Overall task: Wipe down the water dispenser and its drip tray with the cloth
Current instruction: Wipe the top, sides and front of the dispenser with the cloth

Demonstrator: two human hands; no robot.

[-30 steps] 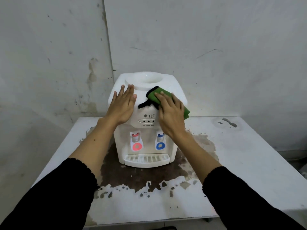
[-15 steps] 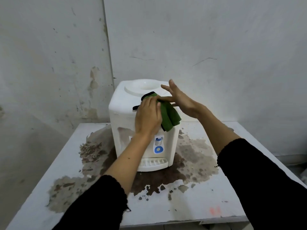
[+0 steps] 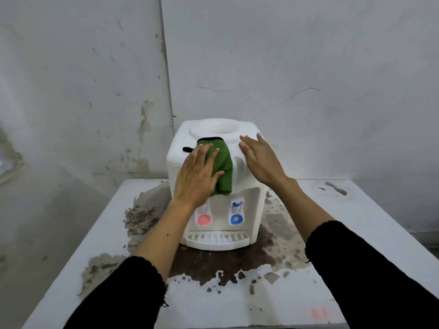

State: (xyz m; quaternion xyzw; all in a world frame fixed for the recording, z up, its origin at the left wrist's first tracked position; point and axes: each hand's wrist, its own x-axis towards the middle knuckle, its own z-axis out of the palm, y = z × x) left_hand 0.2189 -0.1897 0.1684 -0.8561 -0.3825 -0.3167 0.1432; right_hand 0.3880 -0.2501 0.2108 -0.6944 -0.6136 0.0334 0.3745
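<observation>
Nearest the camera, two dark sleeves reach over the stained table (image 3: 356,233), whose white top is blotched brown around the base of the water dispenser (image 3: 251,186). At the dispenser's foot, the slotted drip tray (image 3: 217,239) juts toward the viewer, with no hand or cloth on it; it looks not yet wiped. Above it sit the red tap (image 3: 203,218) on the left and the blue tap (image 3: 236,217) on the right.

Farther back, the left hand (image 3: 197,176) lies flat on the upper front of the dispenser, fingers together and extended, pressing the green cloth (image 3: 222,167) against the casing rather than clenching it. The cloth lies under the fingertips and to their right, draped from the top edge down the front panel, its lower end hanging just above the taps. The right hand (image 3: 259,160) rests open on the top right corner, fingers slightly spread, holding nothing and apparently steadying the unit.

The step in hand appears to be wiping the upper front. The next move likely calls for drawing the cloth down past the taps to the tray.
</observation>
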